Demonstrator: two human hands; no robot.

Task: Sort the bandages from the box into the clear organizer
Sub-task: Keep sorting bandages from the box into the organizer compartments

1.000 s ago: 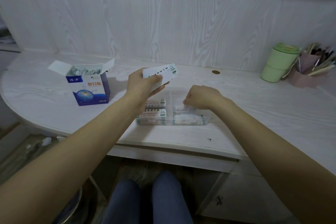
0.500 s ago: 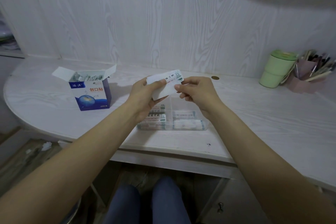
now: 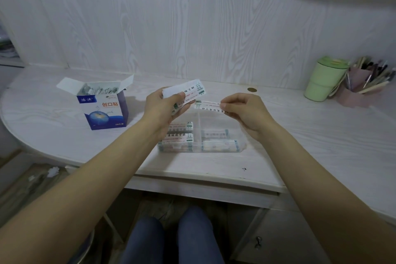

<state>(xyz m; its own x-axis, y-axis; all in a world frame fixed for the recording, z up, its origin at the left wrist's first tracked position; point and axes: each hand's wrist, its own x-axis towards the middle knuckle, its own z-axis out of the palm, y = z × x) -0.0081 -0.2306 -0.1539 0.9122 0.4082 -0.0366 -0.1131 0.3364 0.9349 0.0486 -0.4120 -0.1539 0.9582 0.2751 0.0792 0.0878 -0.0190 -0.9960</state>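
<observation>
My left hand (image 3: pixel 162 106) grips a stack of white wrapped bandages (image 3: pixel 189 92) above the desk. My right hand (image 3: pixel 244 111) pinches a single bandage strip (image 3: pixel 209 106) by its right end, just apart from the stack. Below both hands lies the clear organizer (image 3: pixel 241 147), with bandages lying flat in its left and right compartments. The blue and white bandage box (image 3: pixel 102 111) stands open at the left, with more wrapped bandages showing in its top.
A green cup (image 3: pixel 323 79) and a pink holder of pens and brushes (image 3: pixel 362 83) stand at the back right. The white wood-grain desk (image 3: pixel 321 139) curves round at the left. My knees show under the desk edge.
My right hand rose from the organizer to the stack, took hold of one bandage and has drawn it off to the right. My left hand stayed in place with the stack.
</observation>
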